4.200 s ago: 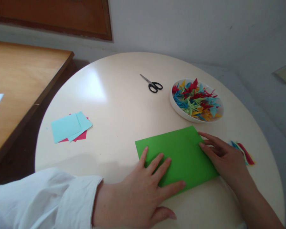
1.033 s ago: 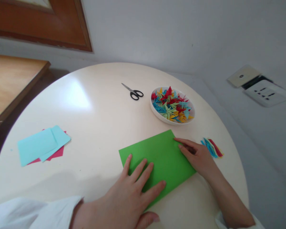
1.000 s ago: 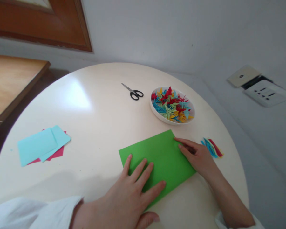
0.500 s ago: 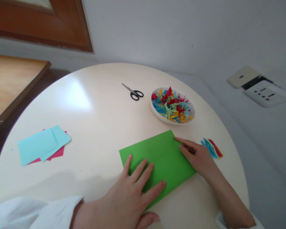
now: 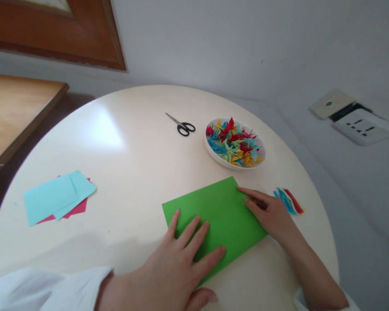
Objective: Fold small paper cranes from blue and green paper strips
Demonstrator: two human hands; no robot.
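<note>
A green sheet of paper (image 5: 230, 211) lies at a slant near the front of the round white table (image 5: 139, 168). My left hand (image 5: 178, 259) rests on its lower left part, palm down with the fingers spread. At the paper's right edge is my right hand (image 5: 272, 216), its thumb on the sheet and its index finger along the edge near the far corner. The other right fingers are curled and partly hidden. The paper's lower left area is covered by my left hand.
Black-handled scissors (image 5: 183, 128) lie toward the back, beside a white bowl (image 5: 214, 157) of colourful folded paper cranes (image 5: 235, 144). Paper strips (image 5: 288, 201) sit right of my right hand. Light blue sheets (image 5: 52, 196) overlap red paper (image 5: 79, 209) at left. A wall socket (image 5: 359, 125) is at right.
Since the oldest frame the camera view has shifted to the right, bringing the wall socket into sight. Both hands keep the same hold on the green paper; the last second shows almost no movement.
</note>
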